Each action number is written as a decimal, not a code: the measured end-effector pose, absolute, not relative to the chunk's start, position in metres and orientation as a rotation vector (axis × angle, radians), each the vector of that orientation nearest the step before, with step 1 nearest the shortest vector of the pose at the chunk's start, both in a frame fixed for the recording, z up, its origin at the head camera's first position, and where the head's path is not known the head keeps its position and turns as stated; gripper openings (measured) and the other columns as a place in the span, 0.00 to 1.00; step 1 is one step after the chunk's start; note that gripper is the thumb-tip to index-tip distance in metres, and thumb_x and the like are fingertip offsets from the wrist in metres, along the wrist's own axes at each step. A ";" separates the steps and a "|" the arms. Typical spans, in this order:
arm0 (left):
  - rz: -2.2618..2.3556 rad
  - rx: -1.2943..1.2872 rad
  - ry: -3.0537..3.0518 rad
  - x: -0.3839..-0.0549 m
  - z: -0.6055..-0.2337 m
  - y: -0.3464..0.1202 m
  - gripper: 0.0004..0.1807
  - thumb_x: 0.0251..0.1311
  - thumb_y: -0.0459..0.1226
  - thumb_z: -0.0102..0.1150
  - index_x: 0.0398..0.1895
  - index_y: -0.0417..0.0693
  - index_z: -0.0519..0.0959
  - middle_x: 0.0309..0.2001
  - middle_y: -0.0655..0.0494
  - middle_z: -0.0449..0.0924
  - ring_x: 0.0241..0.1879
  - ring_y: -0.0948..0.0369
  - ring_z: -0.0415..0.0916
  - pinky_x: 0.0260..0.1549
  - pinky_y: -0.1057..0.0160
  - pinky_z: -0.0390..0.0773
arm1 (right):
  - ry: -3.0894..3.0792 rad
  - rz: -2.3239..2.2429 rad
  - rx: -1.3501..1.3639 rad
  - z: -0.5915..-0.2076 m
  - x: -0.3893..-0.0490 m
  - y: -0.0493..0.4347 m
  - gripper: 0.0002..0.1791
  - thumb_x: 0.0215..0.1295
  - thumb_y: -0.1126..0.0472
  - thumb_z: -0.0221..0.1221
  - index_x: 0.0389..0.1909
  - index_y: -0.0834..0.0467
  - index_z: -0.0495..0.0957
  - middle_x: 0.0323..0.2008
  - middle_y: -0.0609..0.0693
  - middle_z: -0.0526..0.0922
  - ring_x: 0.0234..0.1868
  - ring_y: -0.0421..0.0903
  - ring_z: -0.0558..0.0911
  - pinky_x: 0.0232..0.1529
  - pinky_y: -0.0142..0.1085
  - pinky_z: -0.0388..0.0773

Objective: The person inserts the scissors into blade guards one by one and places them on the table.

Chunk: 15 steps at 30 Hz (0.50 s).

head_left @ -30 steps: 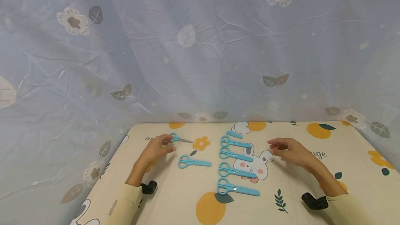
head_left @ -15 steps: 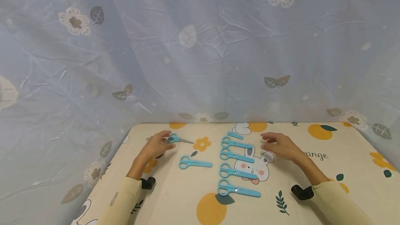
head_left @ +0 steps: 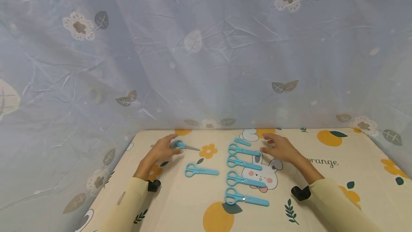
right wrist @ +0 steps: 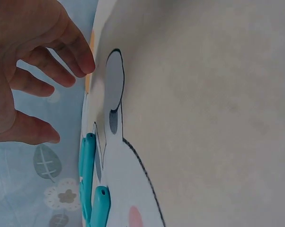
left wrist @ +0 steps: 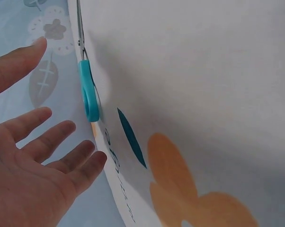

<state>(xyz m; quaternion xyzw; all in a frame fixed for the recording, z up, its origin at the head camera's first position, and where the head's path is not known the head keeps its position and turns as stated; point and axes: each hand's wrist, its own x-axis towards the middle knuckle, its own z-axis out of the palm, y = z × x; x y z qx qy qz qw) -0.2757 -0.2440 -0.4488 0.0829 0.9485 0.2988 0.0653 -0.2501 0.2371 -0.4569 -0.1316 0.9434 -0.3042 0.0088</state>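
Note:
My left hand [head_left: 163, 149], fingers spread, hovers just left of a small pair of scissors [head_left: 179, 144] with blue handles and a bare metal blade pointing right. In the left wrist view a gap shows between the fingers and the scissors' handle [left wrist: 85, 75]. On the right, my right hand [head_left: 280, 148] has relaxed, slightly bent fingers with nothing between them. It is to the right of a loose blue blade cover [head_left: 242, 141] and the topmost covered scissors [head_left: 243, 150]. Another covered pair of scissors [head_left: 201, 170] lies below the bare one.
Several blue covered scissors lie in a column at mid-table, the lowest pair of scissors [head_left: 246, 197] nearest me. The patterned tablecloth [head_left: 173, 207] lies flat beneath. A pale blue curtain [head_left: 206, 63] hangs behind the table's far edge.
My right hand has moved left, towards the loose cover and the column of scissors. The left hand has barely shifted beside the bare scissors, which lie in the same place.

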 end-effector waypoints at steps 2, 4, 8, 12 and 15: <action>0.881 0.272 2.870 -0.279 -0.449 -0.243 0.46 0.68 0.46 0.73 0.83 0.42 0.62 0.80 0.34 0.63 0.78 0.32 0.63 0.75 0.31 0.69 | 2.947 -0.947 -0.410 -0.458 -0.254 0.234 0.38 0.73 0.54 0.68 0.74 0.72 0.70 0.67 0.73 0.78 0.67 0.72 0.80 0.66 0.66 0.80; 0.877 0.291 2.871 -0.282 -0.449 -0.243 0.46 0.67 0.46 0.73 0.83 0.41 0.63 0.81 0.34 0.62 0.79 0.32 0.61 0.77 0.31 0.66 | 2.940 -0.952 -0.413 -0.458 -0.258 0.232 0.37 0.73 0.54 0.68 0.74 0.72 0.70 0.68 0.73 0.78 0.68 0.71 0.80 0.66 0.65 0.80; 0.862 0.322 2.868 -0.288 -0.449 -0.242 0.46 0.67 0.45 0.73 0.82 0.39 0.63 0.81 0.33 0.62 0.80 0.33 0.60 0.79 0.32 0.64 | 2.942 -0.937 -0.443 -0.460 -0.266 0.226 0.36 0.74 0.55 0.67 0.73 0.73 0.71 0.68 0.72 0.78 0.67 0.70 0.81 0.66 0.63 0.81; 0.826 0.352 2.873 -0.293 -0.450 -0.241 0.45 0.67 0.45 0.74 0.81 0.37 0.64 0.80 0.32 0.63 0.80 0.32 0.60 0.78 0.32 0.64 | 2.979 -0.943 -0.525 -0.463 -0.273 0.222 0.33 0.73 0.56 0.67 0.70 0.73 0.74 0.63 0.71 0.82 0.62 0.69 0.83 0.63 0.63 0.83; 0.817 0.371 2.876 -0.296 -0.451 -0.242 0.45 0.67 0.45 0.74 0.80 0.37 0.65 0.78 0.31 0.66 0.78 0.32 0.64 0.77 0.32 0.67 | 2.995 -0.960 -0.583 -0.465 -0.278 0.220 0.31 0.72 0.57 0.67 0.68 0.73 0.75 0.60 0.71 0.84 0.60 0.69 0.85 0.61 0.63 0.83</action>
